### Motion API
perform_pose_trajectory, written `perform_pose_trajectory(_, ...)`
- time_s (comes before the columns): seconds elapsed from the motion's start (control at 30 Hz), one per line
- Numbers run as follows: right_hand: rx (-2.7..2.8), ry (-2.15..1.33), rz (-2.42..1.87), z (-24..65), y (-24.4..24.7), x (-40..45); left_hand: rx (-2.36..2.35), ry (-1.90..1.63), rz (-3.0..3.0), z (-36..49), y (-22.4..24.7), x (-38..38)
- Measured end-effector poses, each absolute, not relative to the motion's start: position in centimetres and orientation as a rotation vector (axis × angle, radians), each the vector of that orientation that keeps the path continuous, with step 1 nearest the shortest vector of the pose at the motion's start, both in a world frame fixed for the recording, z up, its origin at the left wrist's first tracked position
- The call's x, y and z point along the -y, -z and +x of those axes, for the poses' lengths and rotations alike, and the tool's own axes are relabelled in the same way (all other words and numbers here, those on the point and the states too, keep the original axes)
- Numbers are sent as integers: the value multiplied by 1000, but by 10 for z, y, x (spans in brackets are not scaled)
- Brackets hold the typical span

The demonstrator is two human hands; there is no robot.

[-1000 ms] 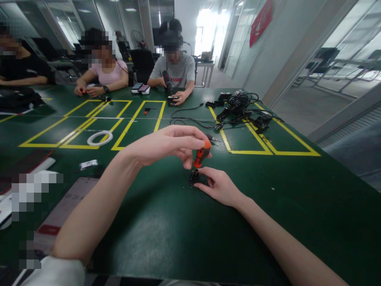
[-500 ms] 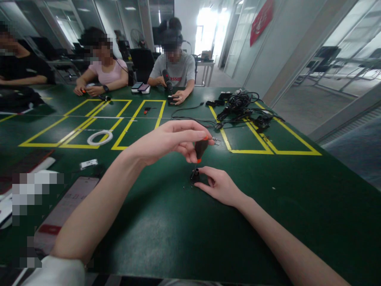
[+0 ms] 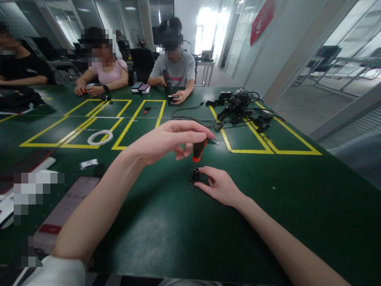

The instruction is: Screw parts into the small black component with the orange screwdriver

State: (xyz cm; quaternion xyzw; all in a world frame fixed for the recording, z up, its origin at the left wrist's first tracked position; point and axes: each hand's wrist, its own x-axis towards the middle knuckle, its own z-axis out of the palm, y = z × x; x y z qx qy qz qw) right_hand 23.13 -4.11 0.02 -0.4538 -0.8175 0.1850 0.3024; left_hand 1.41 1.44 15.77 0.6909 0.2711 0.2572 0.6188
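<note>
My left hand [image 3: 175,139] is closed on the top of a screwdriver [image 3: 199,150] with a dark and orange handle. The screwdriver stands nearly upright, its shaft pointing down at a small black part [image 3: 195,176] on the green table. Thumb and forefinger of my right hand [image 3: 220,184] pinch that part from its right side. A short tube-like piece sticks up from it. Whether the tip sits in a screw is too small to tell. Tiny screw-like bits [image 3: 187,188] lie on the table just in front of the part.
Tangled black cables [image 3: 238,107] lie at the back right. A white ring [image 3: 100,137] rests on the left within yellow tape lines. Nearer on the left are a phone [image 3: 70,202] and a small white packet [image 3: 88,164]. Several people sit across the table [image 3: 166,234].
The fingers of my left hand have shifted around the screwdriver handle, the lower ones now loosened away from it. The handle has tilted slightly. My right hand and the black part have stayed put.
</note>
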Motion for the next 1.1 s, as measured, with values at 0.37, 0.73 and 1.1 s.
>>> perform_pose_trajectory(0.37,2143,-521,-1232,228,-3,43,-606,-560,1590,11,-154,-18)
perform_pose_trajectory(0.73,2116,-515,-1256,224,-3,43,-647,-599,1600,11,-158,-18)
perform_pose_trajectory(1.1,2064,-486,-1319,218,-4,43,-751,-628,1676,6,-157,-20)
